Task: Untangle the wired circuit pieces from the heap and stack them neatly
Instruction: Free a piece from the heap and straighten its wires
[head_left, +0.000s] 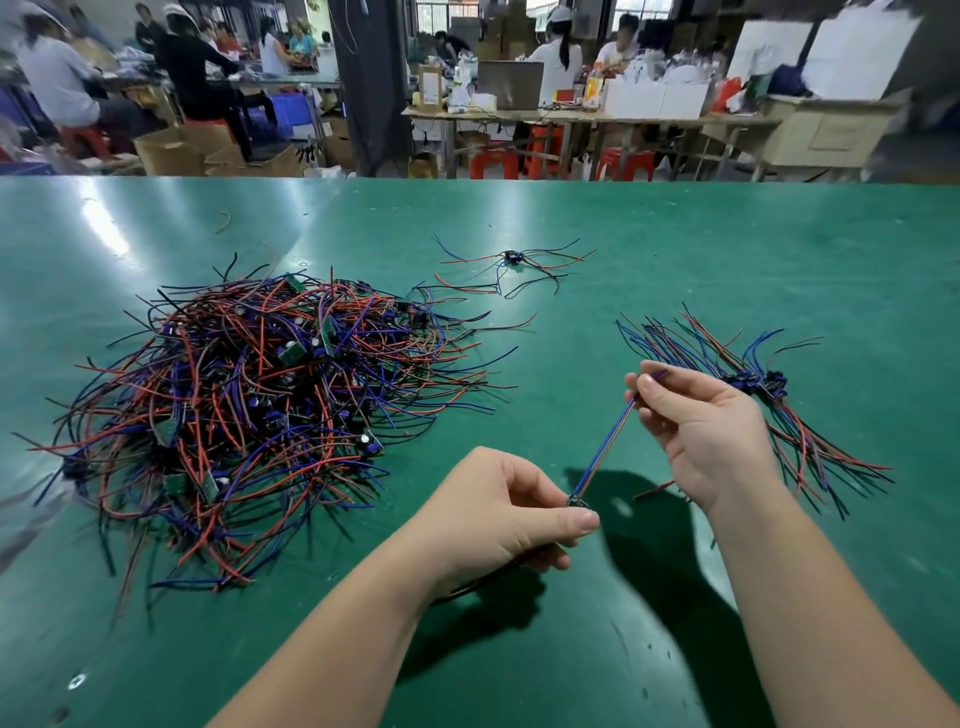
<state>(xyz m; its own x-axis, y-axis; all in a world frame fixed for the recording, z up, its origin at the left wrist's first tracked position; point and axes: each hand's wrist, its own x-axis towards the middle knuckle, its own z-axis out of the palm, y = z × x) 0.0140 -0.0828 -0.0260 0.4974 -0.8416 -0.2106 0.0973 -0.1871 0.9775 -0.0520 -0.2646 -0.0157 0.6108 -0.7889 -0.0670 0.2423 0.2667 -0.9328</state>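
A large tangled heap of small circuit boards with red, blue and black wires lies on the green table at the left. My left hand pinches one small circuit piece above the table near the middle. Its wires run taut up to my right hand, which pinches their far ends. More wires of this piece trail back under my left palm. Behind my right hand lies a stack of sorted pieces with their wires fanned out.
A small separate cluster of wired pieces lies farther back in the middle. The green table extends far right and back. One stray wire lies at the back left. People work at benches beyond the table.
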